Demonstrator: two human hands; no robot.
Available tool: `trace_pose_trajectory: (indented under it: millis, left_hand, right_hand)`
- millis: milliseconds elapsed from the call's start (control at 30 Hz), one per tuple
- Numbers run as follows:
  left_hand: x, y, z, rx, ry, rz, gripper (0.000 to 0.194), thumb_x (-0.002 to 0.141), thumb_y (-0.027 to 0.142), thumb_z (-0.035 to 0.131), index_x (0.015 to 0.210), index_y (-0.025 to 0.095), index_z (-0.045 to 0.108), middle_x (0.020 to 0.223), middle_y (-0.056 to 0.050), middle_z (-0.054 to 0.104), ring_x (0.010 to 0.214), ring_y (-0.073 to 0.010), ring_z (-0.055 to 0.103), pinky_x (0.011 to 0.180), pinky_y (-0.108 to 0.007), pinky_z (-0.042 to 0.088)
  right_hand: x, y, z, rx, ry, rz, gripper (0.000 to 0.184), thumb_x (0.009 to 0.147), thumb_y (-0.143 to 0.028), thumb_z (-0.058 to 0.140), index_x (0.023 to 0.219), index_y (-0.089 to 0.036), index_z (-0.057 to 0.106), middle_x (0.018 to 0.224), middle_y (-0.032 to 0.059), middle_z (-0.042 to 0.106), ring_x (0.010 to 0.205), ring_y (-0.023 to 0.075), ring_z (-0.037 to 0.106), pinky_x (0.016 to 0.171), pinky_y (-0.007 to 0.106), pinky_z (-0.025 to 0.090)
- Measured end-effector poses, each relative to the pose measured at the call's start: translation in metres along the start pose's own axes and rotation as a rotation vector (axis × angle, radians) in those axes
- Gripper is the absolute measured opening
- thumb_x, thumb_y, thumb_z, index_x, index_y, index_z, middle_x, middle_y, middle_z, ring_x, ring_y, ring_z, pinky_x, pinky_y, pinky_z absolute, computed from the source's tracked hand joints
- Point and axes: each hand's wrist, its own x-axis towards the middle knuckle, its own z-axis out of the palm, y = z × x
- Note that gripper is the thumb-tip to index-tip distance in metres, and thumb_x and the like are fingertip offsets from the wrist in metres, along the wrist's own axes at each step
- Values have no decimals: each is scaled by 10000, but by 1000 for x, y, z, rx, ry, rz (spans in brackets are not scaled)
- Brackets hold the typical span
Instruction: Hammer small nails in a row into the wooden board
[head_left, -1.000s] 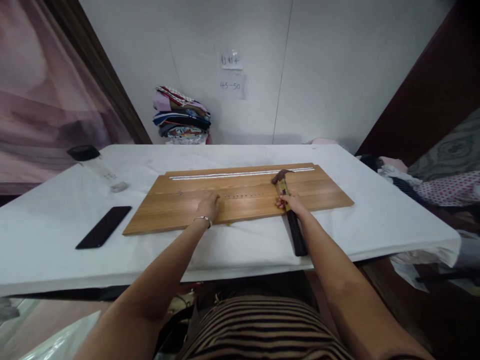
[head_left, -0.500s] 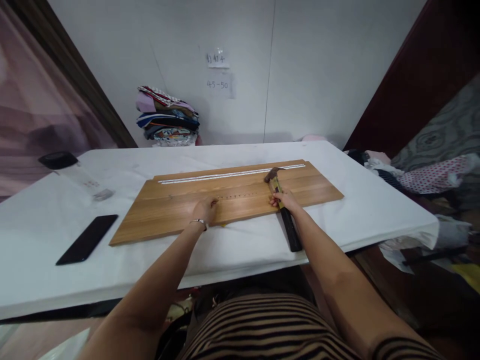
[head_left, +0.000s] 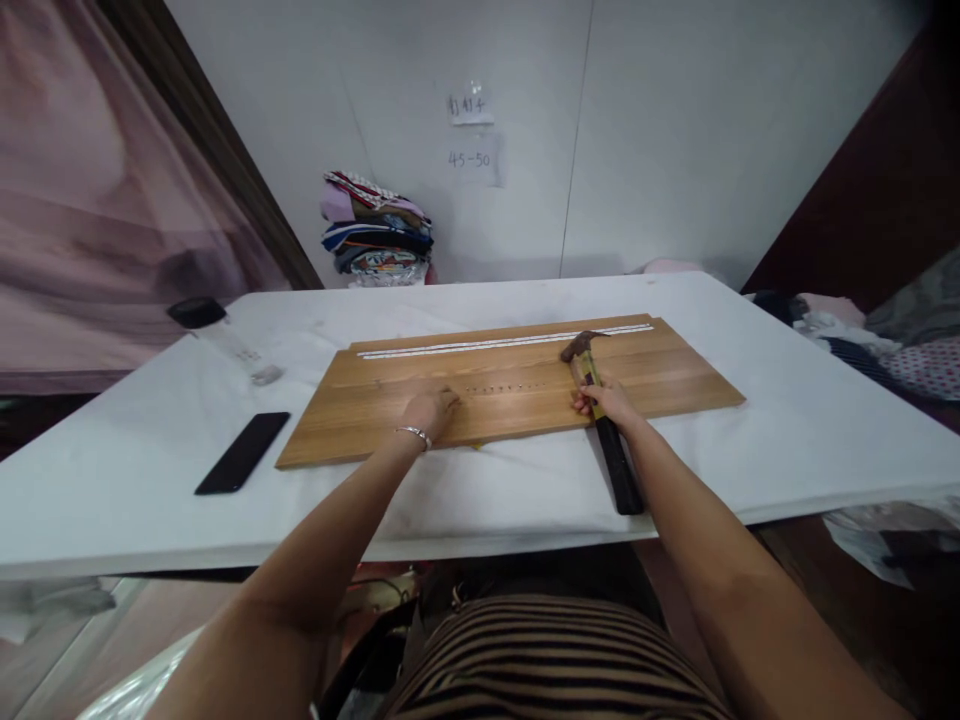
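Observation:
A wooden board [head_left: 525,410] lies across the table, with a row of several small nails [head_left: 502,389] along its middle. At the left end of that row is my left hand [head_left: 431,412], its fingers pinched together low over the wood; whatever is between the fingertips is too small to make out. My right hand [head_left: 611,400] is wrapped around the upper handle of a claw hammer [head_left: 616,465]. The hammer's rusty head is over the board, and its black grip points toward me past the board's front edge.
A white-covered table [head_left: 487,510] carries the board. Left of it lie a black phone [head_left: 244,452] and a clear bottle with a black cap [head_left: 196,312]. Two white strips [head_left: 510,342] run along the board's back. Folded clothes [head_left: 379,230] are stacked by the wall.
The view has turned left, so the table and everything on it appear farther right. My left hand is still at the row's left end, and my right hand keeps hold of the hammer.

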Motion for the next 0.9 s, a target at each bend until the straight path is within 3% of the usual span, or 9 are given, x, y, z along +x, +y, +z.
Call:
trace_pose_trajectory:
  millis: [200,333,633,900]
  left_hand:
    - [9,15,-26,320,-182,183,321,952,150,455,986,110,771,1025,-182,747,1010,-264,693,900,-367,506]
    - [19,17,-33,311,-252,258,280,892,120,486,901,120,766,968,-194,755,971,-285,712,882,-385,518]
    - [44,2,-25,80,-233,143,208,820,270,567,645,209,661,881,-134,767,906,-262,718,914,-381,530]
    - [38,4,-26,83,-198,-43,154,774,261,574,775,205,718,884,-154,764,821,-303,723,823,-415,547]
  right_hand:
    - [-2,-3,2,-22,18,-18,90,700,-143,633,707,-192,557,470,-12,615,353,111,525,350,193,395]
    - [-3,-7,9,-48,26,-9,121,679,-147,621,696,-212,519,437,-39,590,341,99,501,348,175,373]
    - [-1,-11,25,-140,81,-13,182,700,-119,614,662,-225,472,369,-73,519,300,95,470,334,171,336]
    - [-10,-21,35,-253,133,-26,191,801,-130,605,688,-224,483,364,-73,506,315,112,483,352,192,335]
